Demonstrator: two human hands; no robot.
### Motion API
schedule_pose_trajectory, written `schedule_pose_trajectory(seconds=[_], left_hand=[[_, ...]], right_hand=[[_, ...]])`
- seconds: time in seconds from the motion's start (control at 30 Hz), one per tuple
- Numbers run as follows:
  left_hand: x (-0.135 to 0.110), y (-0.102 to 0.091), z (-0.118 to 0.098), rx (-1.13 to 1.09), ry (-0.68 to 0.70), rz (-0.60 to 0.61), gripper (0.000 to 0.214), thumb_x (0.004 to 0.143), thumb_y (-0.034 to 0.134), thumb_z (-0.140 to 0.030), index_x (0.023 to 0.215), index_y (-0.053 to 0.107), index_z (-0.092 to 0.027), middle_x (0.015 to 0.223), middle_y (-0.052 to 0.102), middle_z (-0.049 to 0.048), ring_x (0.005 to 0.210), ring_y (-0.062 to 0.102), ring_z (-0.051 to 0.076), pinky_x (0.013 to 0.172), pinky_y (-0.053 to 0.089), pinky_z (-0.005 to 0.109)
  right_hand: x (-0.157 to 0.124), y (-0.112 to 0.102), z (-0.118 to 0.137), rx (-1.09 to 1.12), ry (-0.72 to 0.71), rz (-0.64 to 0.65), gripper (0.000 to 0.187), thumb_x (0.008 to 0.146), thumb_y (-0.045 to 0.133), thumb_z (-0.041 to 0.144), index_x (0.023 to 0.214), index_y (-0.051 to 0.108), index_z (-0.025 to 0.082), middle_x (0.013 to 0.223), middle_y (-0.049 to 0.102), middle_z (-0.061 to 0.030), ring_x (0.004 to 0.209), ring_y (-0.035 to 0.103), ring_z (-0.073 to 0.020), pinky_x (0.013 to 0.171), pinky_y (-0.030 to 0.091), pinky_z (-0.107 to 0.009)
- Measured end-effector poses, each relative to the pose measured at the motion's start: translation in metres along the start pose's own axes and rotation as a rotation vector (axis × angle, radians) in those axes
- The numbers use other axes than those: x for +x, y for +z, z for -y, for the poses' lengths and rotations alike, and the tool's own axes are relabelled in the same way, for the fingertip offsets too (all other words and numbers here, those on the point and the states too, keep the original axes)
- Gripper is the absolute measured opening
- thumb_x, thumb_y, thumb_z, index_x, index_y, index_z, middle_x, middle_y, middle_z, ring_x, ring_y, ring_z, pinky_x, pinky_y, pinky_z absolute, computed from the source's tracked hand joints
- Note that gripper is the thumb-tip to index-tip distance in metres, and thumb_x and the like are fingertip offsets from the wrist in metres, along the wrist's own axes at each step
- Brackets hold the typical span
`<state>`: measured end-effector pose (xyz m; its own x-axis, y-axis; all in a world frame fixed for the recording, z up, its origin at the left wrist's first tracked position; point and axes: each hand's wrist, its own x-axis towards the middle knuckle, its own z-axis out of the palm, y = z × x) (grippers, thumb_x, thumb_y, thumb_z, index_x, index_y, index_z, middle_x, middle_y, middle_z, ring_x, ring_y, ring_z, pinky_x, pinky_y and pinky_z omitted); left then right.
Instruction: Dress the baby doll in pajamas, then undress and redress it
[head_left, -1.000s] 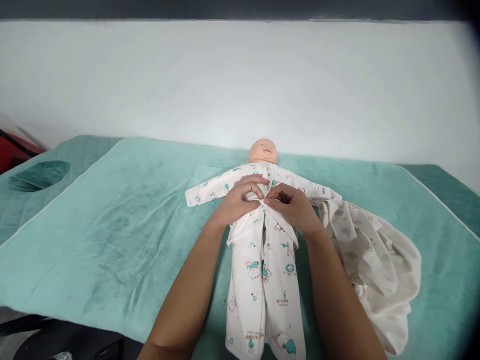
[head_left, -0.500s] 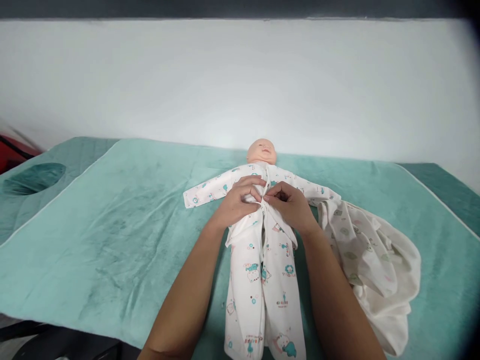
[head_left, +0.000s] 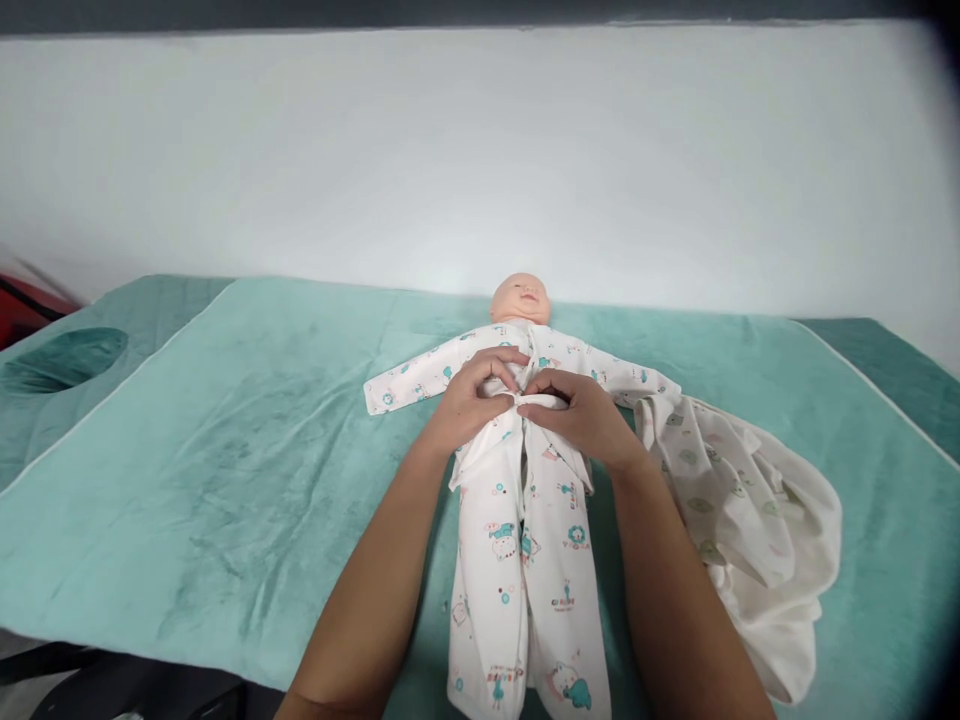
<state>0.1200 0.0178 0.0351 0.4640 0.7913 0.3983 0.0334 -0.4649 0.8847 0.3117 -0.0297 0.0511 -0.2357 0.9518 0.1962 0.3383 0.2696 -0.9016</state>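
The outfit (head_left: pixel 487 505) is white, printed in teal.

Looking at a plain white wall (head_left: pixel 480 150) across the upper part of the frame, kinda brightest near the middle. Topped by a dark band (head_left: pixel 480 13). Got a teal bed (head_left: pixel 247 440) running side to side below, with an oval hollow (head_left: pixel 67 360) at far left. Also spotting a red thing (head_left: pixel 13 312) at the left edge and a black thing (head_left: pixel 142 685) lower left.

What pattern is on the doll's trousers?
The trousers are white with small teal and pink cartoon figures, seen best in the head view.
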Motion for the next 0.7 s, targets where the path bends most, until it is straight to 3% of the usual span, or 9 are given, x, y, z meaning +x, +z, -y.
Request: schedule_pose_trajectory(seconds=[0.43,0.7], left_hand=[[0.001,0.001,0.000,0.005,0.029,-0.040,0.014,0.069,0.062,-0.007,0.073,0.061,-0.021,0.122,0.067,0.0048,0.130,0.052,0.025,0.113,0.037,0.048],[0.000,0.002,0.001,-0.030,0.011,-0.063,0.013,0.071,0.060,-0.007,0.073,0.062,-0.020,0.121,0.067,0.0052,0.129,0.053,0.024,0.113,0.038,0.048]], right_hand=[[0.003,0.004,0.001,-0.072,-0.109,-0.082,0.007,0.082,0.061,0.021,0.084,0.068,0.021,0.088,0.067,-0.0023,0.087,0.060,-0.0175,0.083,0.043,-0.030],[0.004,0.012,-0.003,-0.057,0.009,-0.220,0.009,0.079,0.067,0.028,0.083,0.064,0.020,0.082,0.064,0.0002,0.074,0.054,-0.0138,0.073,0.040,-0.028]])
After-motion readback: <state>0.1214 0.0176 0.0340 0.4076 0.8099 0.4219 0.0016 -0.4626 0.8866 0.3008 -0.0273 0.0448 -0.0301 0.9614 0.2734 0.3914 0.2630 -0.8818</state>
